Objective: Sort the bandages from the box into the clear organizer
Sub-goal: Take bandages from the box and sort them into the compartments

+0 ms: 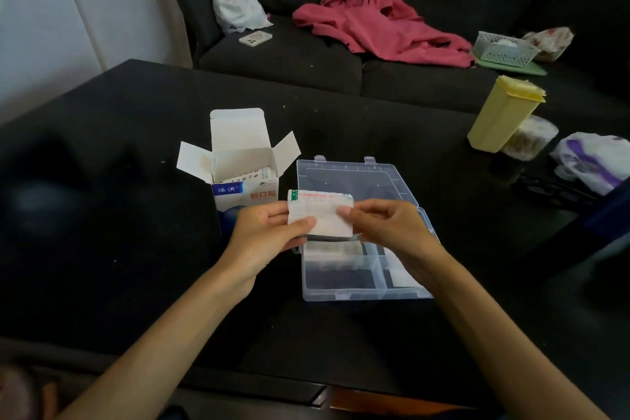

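Black table (102, 215) carries the open box (243, 177), not yet empty, and the partly filled organizer (361, 269), while left hand (266, 235) and right hand (385, 225) pinch a stack of bandages (320, 215).

A small stack of white wrapped bandages (320, 215) with a green and red printed top edge is held level above the clear organizer (361, 232), over the hinge between its tray and lid. The organizer lies open, lid flat on the far side, divided tray near. Just left stands the bandage box (243, 177), flaps open, more bandages inside.
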